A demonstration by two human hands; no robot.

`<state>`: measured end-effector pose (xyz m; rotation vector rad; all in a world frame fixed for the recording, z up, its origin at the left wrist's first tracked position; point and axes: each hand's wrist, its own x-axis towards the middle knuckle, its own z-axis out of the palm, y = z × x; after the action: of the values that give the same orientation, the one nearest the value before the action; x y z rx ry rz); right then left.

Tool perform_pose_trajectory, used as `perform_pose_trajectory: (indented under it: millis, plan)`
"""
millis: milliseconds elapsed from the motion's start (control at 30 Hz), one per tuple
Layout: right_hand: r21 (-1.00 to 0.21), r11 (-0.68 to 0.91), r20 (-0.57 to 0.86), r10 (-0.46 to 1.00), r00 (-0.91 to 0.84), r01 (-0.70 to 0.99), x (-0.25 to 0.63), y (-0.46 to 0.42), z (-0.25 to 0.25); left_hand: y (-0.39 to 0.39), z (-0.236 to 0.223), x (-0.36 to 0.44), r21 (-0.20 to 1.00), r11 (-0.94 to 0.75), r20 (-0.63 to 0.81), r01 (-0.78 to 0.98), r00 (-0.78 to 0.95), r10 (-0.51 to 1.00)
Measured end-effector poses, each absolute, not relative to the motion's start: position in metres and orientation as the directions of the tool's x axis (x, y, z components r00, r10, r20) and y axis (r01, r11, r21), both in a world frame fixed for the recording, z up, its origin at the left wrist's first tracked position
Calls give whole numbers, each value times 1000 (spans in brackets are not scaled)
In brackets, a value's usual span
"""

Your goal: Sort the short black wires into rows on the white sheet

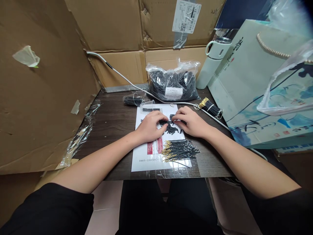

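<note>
A loose pile of short black tubes (173, 129) lies on a printed white sheet (137, 165) on the table. At the pile's left side, my left hand (152, 126) curls its thumb and fingers around some of the tubes. My right hand (192, 122) bends in from the other side, its fingertips closed at the tubes. Which pieces each hand grips is partly hidden by the fingers. Nearer to me lies a bunch of thin black wires with gold-coloured ends (181, 150), spread side by side with the gold ends to the left.
Behind my hands stand a clear bag of black pieces (173, 83) and small clear containers with black pieces (135, 99). A tied wire bundle (210, 107) lies right. A white cable (127, 81) crosses the table. Cardboard (44, 98), a bottle (212, 67) and a paper bag (246, 85) border it.
</note>
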<state>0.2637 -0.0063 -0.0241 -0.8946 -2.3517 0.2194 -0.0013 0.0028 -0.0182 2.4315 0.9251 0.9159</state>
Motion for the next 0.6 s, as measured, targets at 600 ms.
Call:
perform_pose_trajectory:
  millis: [600]
  plan:
    - [-385,796,486,605,-631,466,258,-8,-26,3,-16,-3,531,-713,354,459,644,678]
